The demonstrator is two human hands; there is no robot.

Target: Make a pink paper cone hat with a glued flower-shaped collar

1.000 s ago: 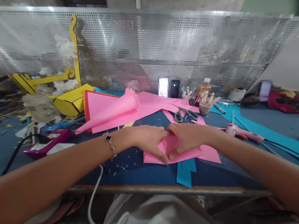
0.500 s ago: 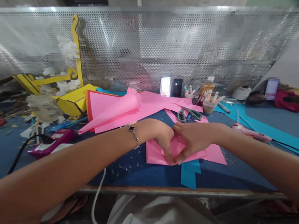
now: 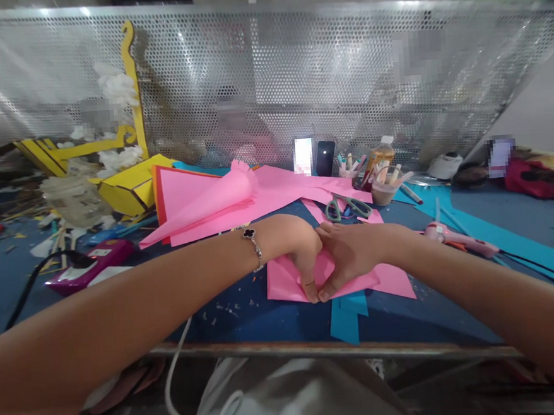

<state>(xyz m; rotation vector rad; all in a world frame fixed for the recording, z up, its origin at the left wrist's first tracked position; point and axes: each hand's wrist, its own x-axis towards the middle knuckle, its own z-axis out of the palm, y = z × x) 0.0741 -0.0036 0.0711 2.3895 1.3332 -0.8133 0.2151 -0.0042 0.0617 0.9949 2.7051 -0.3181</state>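
Note:
Both hands are on a folded sheet of pink paper (image 3: 282,283) near the table's front edge. My left hand (image 3: 302,247), with a bracelet at its wrist, curls over the sheet, its thumb at the near edge. My right hand (image 3: 349,250) mirrors it, thumb close beside the left one and fingers curled over the paper. The far fingertips are hidden behind the hands. Two blue paper pieces (image 3: 346,326) stick out from beneath the pink sheet. Just beyond the hands lie green-handled scissors (image 3: 333,210) on pink scraps.
A pink paper cone (image 3: 210,202) and larger sheets lie behind. To the right are a pink glue gun (image 3: 464,238), blue paper (image 3: 536,252) and a cup of sticks (image 3: 384,190). At left sit a purple device (image 3: 91,265) and a yellow box (image 3: 133,186). Two phones (image 3: 325,158) lean upright.
The thumbs have drawn slightly closer along the near edge of the pink paper. The whole view has shifted a little; both hands stay on the sheet.

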